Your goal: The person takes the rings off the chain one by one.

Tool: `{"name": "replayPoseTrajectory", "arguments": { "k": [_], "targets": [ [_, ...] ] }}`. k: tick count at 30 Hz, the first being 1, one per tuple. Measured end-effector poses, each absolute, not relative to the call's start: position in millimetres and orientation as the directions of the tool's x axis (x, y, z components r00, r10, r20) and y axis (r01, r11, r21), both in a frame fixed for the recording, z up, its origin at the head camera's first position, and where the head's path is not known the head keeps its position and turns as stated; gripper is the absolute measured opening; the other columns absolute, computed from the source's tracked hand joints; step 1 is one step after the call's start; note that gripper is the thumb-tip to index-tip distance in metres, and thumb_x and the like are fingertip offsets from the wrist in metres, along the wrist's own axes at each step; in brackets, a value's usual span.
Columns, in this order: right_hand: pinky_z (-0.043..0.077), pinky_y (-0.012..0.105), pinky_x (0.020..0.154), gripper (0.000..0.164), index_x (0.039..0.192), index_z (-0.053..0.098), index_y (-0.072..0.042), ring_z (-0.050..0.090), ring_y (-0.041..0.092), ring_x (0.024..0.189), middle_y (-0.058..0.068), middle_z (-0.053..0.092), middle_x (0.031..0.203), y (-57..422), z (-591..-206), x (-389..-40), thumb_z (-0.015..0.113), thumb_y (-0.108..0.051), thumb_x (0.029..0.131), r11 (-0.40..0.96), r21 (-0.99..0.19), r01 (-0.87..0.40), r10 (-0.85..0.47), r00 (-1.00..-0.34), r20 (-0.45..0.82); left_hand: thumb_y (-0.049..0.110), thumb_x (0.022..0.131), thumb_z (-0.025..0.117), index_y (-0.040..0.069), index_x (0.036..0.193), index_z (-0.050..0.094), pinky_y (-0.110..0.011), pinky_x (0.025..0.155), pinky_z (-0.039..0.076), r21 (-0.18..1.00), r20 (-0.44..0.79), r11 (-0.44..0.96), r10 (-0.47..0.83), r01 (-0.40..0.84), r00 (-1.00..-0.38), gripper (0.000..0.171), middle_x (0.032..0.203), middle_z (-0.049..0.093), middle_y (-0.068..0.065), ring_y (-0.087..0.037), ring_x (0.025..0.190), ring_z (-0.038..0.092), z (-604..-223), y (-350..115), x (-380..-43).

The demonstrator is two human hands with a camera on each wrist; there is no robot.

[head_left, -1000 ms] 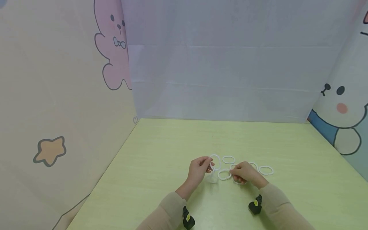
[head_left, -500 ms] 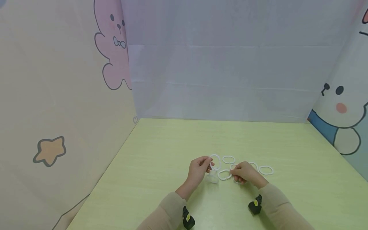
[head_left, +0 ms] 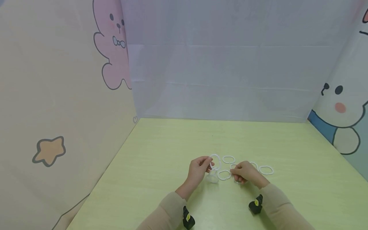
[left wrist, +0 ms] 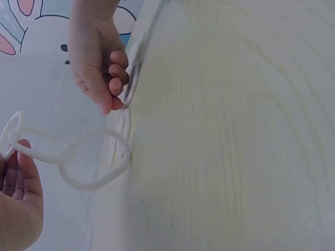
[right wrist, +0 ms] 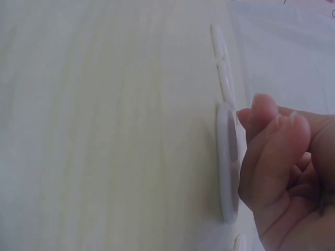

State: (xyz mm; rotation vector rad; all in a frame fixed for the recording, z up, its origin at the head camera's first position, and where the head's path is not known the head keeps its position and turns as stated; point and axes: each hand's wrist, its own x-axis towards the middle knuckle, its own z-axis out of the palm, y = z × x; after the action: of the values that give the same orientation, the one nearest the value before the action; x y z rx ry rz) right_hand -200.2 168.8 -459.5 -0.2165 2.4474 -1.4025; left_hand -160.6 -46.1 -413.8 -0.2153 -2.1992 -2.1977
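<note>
My left hand (head_left: 198,171) pinches a white plastic ring (head_left: 220,164) above the table. In the left wrist view a link (left wrist: 39,155) joins it, and a larger link (left wrist: 123,162) hangs at the end of this short chain. Curled fingers of my right hand (head_left: 247,174) have their tips right at the edge of a white oval ring (head_left: 223,180) lying flat; I cannot tell whether they grip it. Partly hidden under that hand lies another white ring (head_left: 237,182). Close to the fingers in the right wrist view is a white ring (right wrist: 226,198).
Behind the hands lies an oval ring (head_left: 229,156), and further right another ring (head_left: 266,174). More rings show partly around the right hand. The pale green table (head_left: 172,140) meets a patterned left wall (head_left: 72,95) and a back curtain (head_left: 224,70).
The flat ring by my right fingertips has shifted very slightly left, and the right hand a touch right. The lower link under my left hand has swung slightly. Otherwise both hands hold still.
</note>
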Motion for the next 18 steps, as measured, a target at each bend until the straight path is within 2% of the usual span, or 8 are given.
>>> {"name": "replayPoseTrajectory", "arguments": {
  "k": [9,18],
  "targets": [
    [0.043,0.021,0.043,0.026,0.067,0.059,-0.001,0.045,0.007,0.045,0.001,0.054,0.054,174.8,-454.9,-201.1,0.058,-0.011,0.090,0.478,-0.878,0.008,-0.310,-0.934,-0.178,0.008,0.093,0.054,-0.008,0.094,0.064,-0.021,0.059,0.050,0.993,0.120,-0.006,0.088,0.120,-0.989,0.019,0.084,0.066,-0.019,-0.010,0.064,0.057,-413.5,-44.8,-160.5],
    [0.041,0.022,0.043,0.028,0.067,0.057,0.000,0.043,0.008,0.044,0.001,0.051,0.054,176.5,-450.2,-202.0,0.058,-0.014,0.091,0.449,-0.893,-0.026,-0.325,-0.936,-0.137,0.007,0.093,0.054,-0.008,0.094,0.064,-0.020,0.058,0.050,0.994,0.113,-0.006,0.078,0.113,-0.991,0.018,0.083,0.066,-0.017,-0.010,0.063,0.056,-414.7,-42.4,-161.8]
  ]
}}
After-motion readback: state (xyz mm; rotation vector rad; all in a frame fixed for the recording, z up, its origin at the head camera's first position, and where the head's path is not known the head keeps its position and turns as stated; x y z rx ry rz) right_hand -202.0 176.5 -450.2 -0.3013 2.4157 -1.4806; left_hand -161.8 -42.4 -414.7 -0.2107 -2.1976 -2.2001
